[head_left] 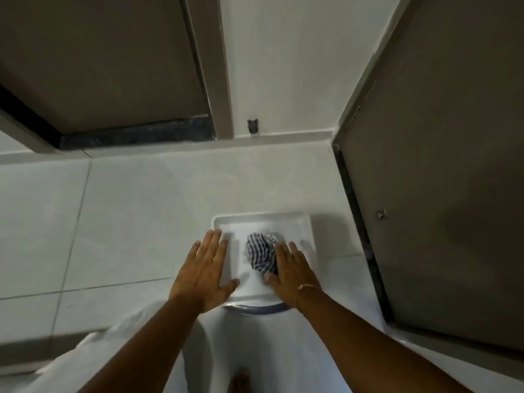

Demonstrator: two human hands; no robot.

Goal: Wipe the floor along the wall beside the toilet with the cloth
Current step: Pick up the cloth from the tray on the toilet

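Observation:
A crumpled blue-and-white striped cloth point(261, 252) lies in a white square tray-like top with a raised rim point(263, 218), which could be the toilet's tank lid. My right hand point(292, 275) lies flat with its fingers straight, covering the cloth's lower right part without curling around it. My left hand point(202, 270) is spread flat over the tray's left rim, holding nothing. Light grey floor tiles point(136, 211) run up to the white wall point(283, 66) behind the tray.
A brown door point(442, 180) with a small metal knob point(381, 214) stands close on the right. Another brown door panel point(99, 61) with a dark threshold is at the upper left. A small dark fitting point(252, 126) sits low on the wall. My bare foot point(241, 381) shows at the bottom.

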